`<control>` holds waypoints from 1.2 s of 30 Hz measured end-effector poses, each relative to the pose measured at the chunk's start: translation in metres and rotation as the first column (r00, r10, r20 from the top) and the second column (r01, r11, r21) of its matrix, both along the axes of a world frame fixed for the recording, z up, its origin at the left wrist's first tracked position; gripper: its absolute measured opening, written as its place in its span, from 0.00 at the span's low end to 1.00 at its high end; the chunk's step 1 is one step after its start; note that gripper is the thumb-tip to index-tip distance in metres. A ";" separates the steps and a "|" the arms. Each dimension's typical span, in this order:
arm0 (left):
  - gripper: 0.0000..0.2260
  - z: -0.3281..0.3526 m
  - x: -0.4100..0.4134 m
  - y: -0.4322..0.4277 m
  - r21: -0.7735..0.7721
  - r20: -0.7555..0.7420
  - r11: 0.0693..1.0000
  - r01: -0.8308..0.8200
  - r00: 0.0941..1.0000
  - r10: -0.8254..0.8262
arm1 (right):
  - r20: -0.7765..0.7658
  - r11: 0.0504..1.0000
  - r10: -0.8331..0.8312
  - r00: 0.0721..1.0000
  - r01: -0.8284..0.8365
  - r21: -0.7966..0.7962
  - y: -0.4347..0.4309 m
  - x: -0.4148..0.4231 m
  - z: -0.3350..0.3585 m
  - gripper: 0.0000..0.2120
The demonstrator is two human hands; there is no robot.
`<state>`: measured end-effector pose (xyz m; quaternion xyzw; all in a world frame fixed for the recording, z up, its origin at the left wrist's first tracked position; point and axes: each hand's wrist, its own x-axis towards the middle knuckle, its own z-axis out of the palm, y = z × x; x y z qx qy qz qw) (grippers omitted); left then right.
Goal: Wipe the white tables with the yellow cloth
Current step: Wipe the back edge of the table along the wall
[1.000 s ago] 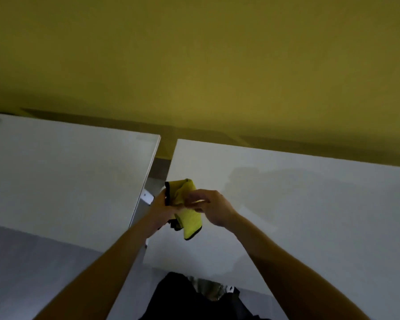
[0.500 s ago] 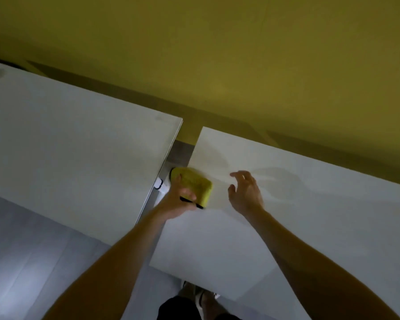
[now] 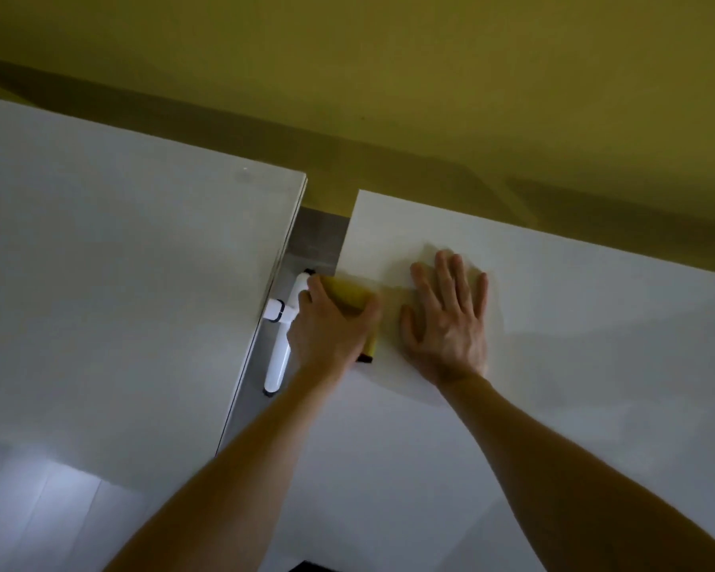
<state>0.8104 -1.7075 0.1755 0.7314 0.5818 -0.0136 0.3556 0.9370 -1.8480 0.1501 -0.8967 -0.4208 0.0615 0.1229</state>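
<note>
The left hand (image 3: 331,328) clasps the yellow cloth (image 3: 347,295) at the left edge of the right white table (image 3: 574,324), thumb and curled fingers covering most of it, while the right hand (image 3: 446,319) lies flat just beside, fingers spread.

Single head view: white tables (image 3: 574,344) are viewed steeply downward from close above the near side; far yellow wall (image 3: 389,76) is faced.
</note>
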 end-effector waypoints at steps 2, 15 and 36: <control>0.38 -0.005 0.040 0.042 -0.150 0.110 0.987 -0.052 0.991 0.069 | 0.013 0.999 0.014 1.000 -0.015 0.030 -0.001 0.000 -0.002 0.31; 0.39 -0.014 0.050 0.059 0.117 0.157 0.981 0.152 0.973 -0.169 | 0.028 0.996 0.007 1.000 -0.010 0.086 0.003 -0.002 0.000 0.32; 0.41 -0.027 0.083 0.064 0.391 0.225 0.892 0.225 0.917 -0.330 | 0.055 0.995 -0.003 0.998 -0.002 0.101 0.002 0.000 -0.002 0.31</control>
